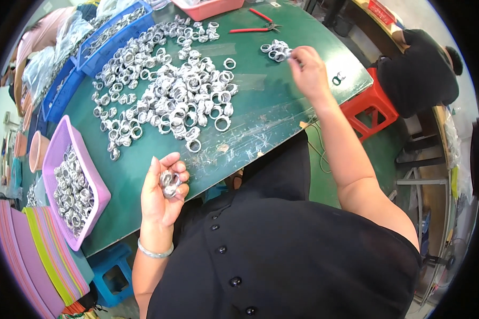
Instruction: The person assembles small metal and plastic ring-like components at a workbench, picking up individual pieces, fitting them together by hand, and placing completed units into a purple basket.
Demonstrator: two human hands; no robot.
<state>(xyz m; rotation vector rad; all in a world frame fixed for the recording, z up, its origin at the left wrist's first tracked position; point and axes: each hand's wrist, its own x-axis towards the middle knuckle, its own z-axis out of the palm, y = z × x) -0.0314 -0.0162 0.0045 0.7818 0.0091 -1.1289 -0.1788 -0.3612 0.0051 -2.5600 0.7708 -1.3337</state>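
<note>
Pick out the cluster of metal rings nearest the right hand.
The small cluster beside the red-handled pliers, at the right hand; the large heap and the rings in the lilac basket lie farther left.

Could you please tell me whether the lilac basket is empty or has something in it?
Not empty: silvery metal rings lie heaped in the lilac basket. How deep the heap goes cannot be told.
</note>
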